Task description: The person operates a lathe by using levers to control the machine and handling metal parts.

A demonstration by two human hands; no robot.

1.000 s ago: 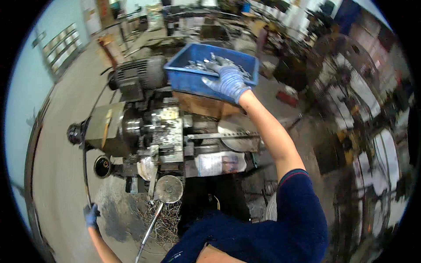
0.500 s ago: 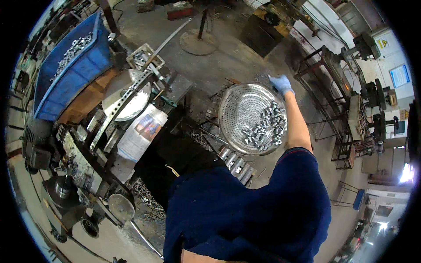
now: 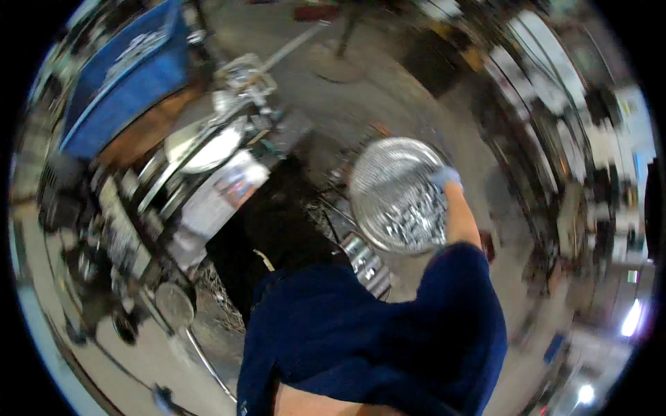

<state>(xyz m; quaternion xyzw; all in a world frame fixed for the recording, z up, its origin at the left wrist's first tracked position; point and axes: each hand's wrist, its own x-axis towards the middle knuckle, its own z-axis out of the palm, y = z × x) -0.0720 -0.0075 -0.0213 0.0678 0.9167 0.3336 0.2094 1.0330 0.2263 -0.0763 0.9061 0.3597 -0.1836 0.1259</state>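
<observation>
My right hand [image 3: 444,177], in a pale blue glove, reaches over the right side of a round perforated metal pan [image 3: 380,154]. Motion smears its fingers, so their grip is unclear. A dark grey streak runs left from the hand across the pan; I cannot make out whether it is a tool or a shadow. Small shiny metal parts [image 3: 415,216] lie heaped in the pan's lower right, just below the hand. My left hand is out of view; only bare skin of an arm shows at the lower edge.
A blue bin [image 3: 128,87] of metal parts stands at far left. Nearer are a round metal disc [image 3: 208,149], a printed sheet [image 3: 222,197] and a long-handled ladle [image 3: 175,305]. Metal cylinders [image 3: 368,267] lie below the pan. Blurred machine stands line the right.
My right hand has moved from the pan's upper right rim down and inward, over the pan. The whole view has shifted and become blurred.
</observation>
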